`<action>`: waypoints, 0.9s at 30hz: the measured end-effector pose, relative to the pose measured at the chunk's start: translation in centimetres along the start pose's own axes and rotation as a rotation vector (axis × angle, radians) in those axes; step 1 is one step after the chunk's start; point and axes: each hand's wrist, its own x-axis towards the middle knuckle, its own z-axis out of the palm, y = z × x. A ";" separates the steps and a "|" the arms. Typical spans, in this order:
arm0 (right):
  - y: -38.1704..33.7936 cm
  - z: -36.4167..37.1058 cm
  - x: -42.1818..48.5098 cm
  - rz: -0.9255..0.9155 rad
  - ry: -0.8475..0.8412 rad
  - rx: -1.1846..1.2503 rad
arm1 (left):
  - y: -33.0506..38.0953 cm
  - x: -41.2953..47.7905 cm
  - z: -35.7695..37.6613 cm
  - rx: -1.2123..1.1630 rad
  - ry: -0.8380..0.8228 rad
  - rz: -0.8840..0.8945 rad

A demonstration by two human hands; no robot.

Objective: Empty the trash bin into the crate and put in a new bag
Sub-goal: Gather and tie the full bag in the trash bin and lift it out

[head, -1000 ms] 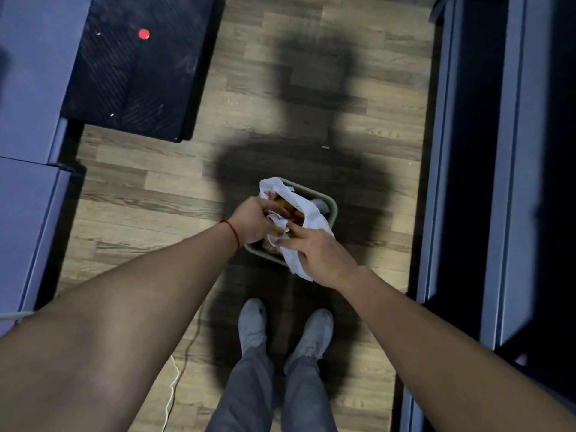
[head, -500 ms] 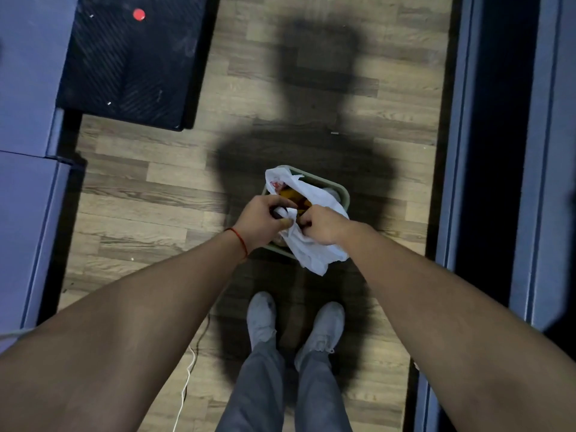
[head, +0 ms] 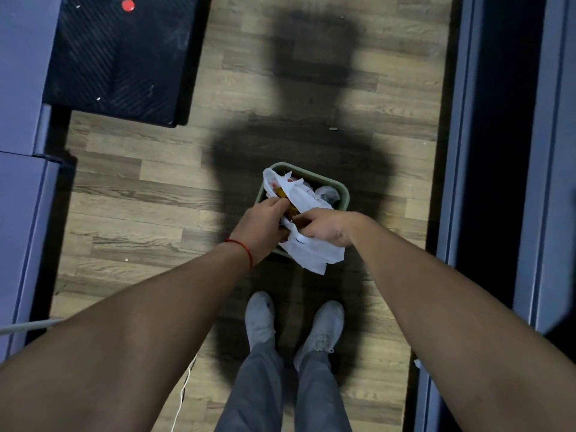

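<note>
both hands [head: 265, 227] gripping bag [head: 311, 251]

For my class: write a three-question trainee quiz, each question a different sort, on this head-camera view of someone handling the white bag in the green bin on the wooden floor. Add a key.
1. True or false: the white bag has been lifted clear of the green bin.
2. Multiple choice: the red cord is worn on which wrist? A. left B. right C. both
3. Fill in: the bin stands on the floor just ahead of the person's grey ____.

Key
1. False. The bag sits in the bin, one flap draped over the near rim, while the left hand and right hand pinch its edges together.
2. A
3. shoes
</note>
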 end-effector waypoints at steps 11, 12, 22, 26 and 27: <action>0.8 0.1 -0.1 0.038 0.261 0.569 | 0.2 -0.1 0.3 -0.036 0.068 0.006; 0.7 0.0 -0.2 0.035 0.274 0.577 | 0.2 -0.2 0.2 -0.024 0.055 0.010; -0.9 0.5 -0.7 -0.042 0.629 0.634 | 1.2 -0.5 0.0 0.054 0.065 -0.035; -0.8 0.6 -0.5 -0.076 0.834 0.482 | 1.5 -0.7 -0.2 0.081 0.047 -0.069; -0.4 0.4 -0.5 -0.073 0.882 0.430 | 1.3 -0.9 -0.3 0.066 0.038 -0.080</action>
